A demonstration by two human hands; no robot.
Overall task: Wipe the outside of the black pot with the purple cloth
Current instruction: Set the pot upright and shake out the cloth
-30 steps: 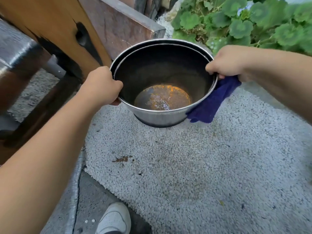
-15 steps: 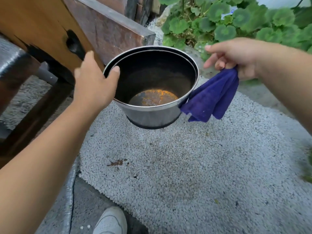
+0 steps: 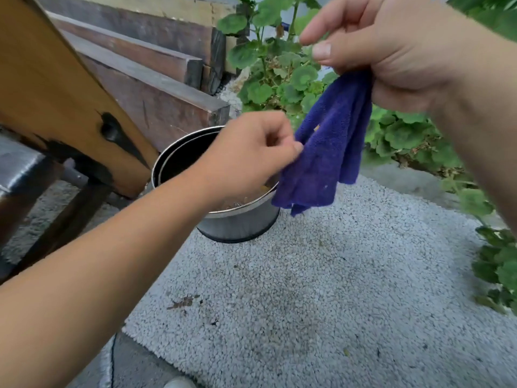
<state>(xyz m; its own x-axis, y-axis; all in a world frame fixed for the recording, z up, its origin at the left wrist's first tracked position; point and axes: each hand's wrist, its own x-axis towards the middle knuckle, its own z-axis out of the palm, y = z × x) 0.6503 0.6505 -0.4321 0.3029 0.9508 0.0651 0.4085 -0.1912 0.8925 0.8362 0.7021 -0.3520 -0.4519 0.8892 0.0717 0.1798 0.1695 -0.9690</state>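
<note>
- The right hand (image 3: 391, 49), raised near the plants (image 3: 282, 79), pinches the top of the purple cloth (image 3: 324, 152), which hangs loose.
- The left hand (image 3: 246, 158) nips the cloth's left edge between thumb and fingertips.
- The pot (image 3: 237, 222) stands upright on the pebbled mat (image 3: 321, 289) beneath both hands, beside a wooden beam (image 3: 56, 93), with neither hand on it.

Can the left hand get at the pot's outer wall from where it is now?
Probably yes: the left hand hovers over the pot, pinching the hanging purple cloth; the near wall is bare.
</note>
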